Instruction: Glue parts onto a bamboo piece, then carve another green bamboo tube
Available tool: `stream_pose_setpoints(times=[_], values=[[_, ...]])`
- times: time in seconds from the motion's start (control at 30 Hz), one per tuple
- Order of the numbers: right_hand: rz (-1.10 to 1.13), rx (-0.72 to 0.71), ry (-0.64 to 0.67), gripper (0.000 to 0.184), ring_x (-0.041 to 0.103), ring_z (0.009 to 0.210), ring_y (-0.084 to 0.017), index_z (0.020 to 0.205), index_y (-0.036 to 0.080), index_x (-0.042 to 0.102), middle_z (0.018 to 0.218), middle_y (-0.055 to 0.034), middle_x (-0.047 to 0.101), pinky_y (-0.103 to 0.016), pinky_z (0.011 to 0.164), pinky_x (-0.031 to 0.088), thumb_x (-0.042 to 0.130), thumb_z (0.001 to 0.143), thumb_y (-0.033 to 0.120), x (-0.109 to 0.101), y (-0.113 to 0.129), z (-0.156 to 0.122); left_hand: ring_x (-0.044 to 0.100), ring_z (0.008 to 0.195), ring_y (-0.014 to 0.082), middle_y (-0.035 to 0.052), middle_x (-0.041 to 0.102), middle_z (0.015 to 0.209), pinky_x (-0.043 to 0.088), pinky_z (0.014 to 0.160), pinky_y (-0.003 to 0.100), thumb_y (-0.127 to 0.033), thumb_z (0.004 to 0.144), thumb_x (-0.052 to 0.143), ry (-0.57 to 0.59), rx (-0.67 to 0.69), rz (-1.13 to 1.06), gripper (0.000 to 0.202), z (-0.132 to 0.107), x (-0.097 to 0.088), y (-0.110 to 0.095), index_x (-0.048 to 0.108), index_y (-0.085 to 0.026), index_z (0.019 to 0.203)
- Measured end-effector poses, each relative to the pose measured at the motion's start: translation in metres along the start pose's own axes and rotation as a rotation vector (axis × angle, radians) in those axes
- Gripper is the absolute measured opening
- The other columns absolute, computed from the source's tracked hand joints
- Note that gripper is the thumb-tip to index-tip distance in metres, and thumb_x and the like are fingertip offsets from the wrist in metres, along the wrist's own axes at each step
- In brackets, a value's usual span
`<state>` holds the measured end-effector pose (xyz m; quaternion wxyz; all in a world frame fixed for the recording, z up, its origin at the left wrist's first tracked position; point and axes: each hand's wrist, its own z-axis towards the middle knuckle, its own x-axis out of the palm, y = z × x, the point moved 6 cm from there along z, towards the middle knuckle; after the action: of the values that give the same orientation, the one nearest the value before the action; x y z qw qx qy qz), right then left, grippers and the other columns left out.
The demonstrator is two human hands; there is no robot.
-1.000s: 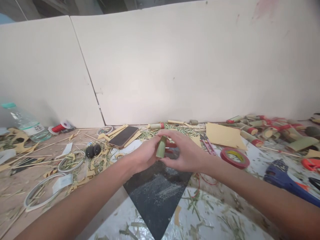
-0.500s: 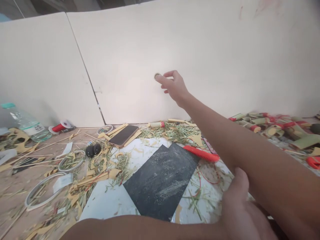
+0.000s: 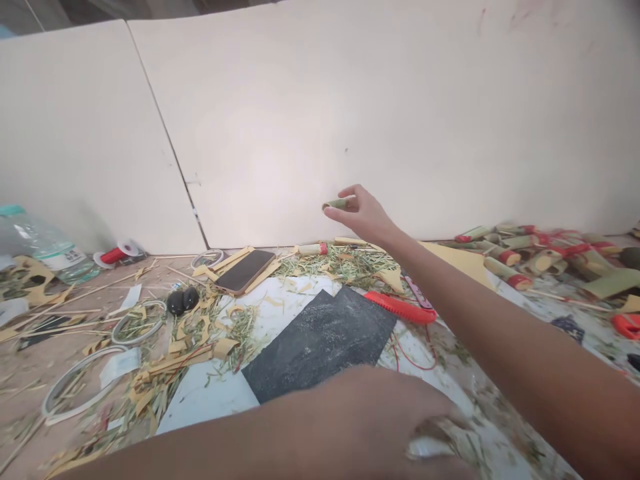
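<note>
My right hand point(image 3: 365, 217) is stretched out above the far side of the table, in front of the pale wall panel point(image 3: 300, 133). Its thumb and fingers pinch a short green bamboo tube point(image 3: 336, 203), held roughly level. My left hand point(image 3: 390, 420) is very close to the camera at the bottom of the view and blurred. It hovers low over the near edge of a black sheet point(image 3: 320, 343), and something whitish point(image 3: 425, 445) shows under its fingers. I cannot make out its grip.
A red-handled tool point(image 3: 400, 308) lies beside the black sheet. A phone point(image 3: 246, 271), two dark round things point(image 3: 183, 301), wire rings point(image 3: 80, 383) and a water bottle point(image 3: 45, 247) sit to the left. Cut bamboo pieces with red tape point(image 3: 520, 257) are piled at the right. Green shavings and yellow scraps cover the table.
Both hands held the tube together a second ago. The right hand then rose with it toward the wall and has now come lower. The left hand dropped toward the camera.
</note>
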<state>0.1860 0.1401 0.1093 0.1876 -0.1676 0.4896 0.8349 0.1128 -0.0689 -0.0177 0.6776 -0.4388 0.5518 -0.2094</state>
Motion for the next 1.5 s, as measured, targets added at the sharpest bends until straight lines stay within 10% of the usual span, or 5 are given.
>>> stream_pose_setpoints(times=[0.07, 0.17, 0.63, 1.37, 1.5], values=[[0.036, 0.012, -0.044, 0.049, 0.059, 0.094, -0.023, 0.103, 0.022, 0.047, 0.104, -0.0094, 0.066, -0.042, 0.079, 0.046, 0.067, 0.071, 0.054, 0.001, -0.003, -0.005, 0.049, 0.123, 0.0285, 0.0086, 0.055, 0.134, 0.034, 0.106, 0.043, -0.039, 0.086, 0.048, -0.084, -0.019, 0.292, 0.044, -0.011, -0.066, -0.015, 0.056, -0.021, 0.125], [0.059, -0.003, -0.102, 0.049, 0.059, 0.097, -0.023, 0.106, 0.022, 0.047, 0.105, -0.0094, 0.066, -0.041, 0.079, 0.046, 0.065, 0.074, 0.055, 0.009, -0.004, -0.018, 0.022, 0.141, 0.0342, 0.0119, 0.029, 0.152, 0.013, 0.115, 0.051, -0.058, 0.085, 0.045, -0.154, -0.249, 0.545, 0.068, -0.028, -0.098, 0.013, 0.039, -0.019, 0.140], [-0.310, -0.160, 0.296, 0.039, 0.054, 0.113, -0.027, 0.109, 0.021, 0.054, 0.124, -0.0132, 0.055, -0.040, 0.087, 0.049, 0.068, 0.075, 0.035, 0.024, -0.009, -0.154, 0.014, 0.142, 0.0366, 0.0123, 0.017, 0.156, 0.012, 0.113, 0.054, -0.086, 0.063, 0.044, -0.168, -0.375, 0.630, 0.110, -0.041, -0.113, 0.054, 0.023, -0.019, 0.148], [-0.389, -0.355, 0.600, 0.044, 0.056, 0.104, -0.031, 0.115, 0.020, 0.062, 0.116, -0.0148, 0.062, -0.048, 0.089, 0.045, 0.065, 0.077, 0.042, 0.051, 0.004, -0.163, 0.003, 0.145, 0.0329, 0.0102, 0.004, 0.157, -0.004, 0.116, 0.051, -0.078, 0.055, 0.060, -0.086, -0.306, 0.616, 0.123, -0.049, -0.112, 0.065, 0.012, -0.016, 0.150], [-0.456, -0.236, 0.460, 0.031, 0.057, 0.098, -0.030, 0.103, 0.021, 0.060, 0.105, -0.0126, 0.065, -0.048, 0.084, 0.045, 0.064, 0.078, 0.039, 0.043, -0.002, -0.153, 0.002, 0.145, 0.0322, 0.0099, 0.002, 0.156, -0.005, 0.116, 0.051, -0.078, 0.056, 0.059, -0.071, -0.331, 0.625, 0.124, -0.049, -0.111, 0.064, 0.009, -0.015, 0.150]])
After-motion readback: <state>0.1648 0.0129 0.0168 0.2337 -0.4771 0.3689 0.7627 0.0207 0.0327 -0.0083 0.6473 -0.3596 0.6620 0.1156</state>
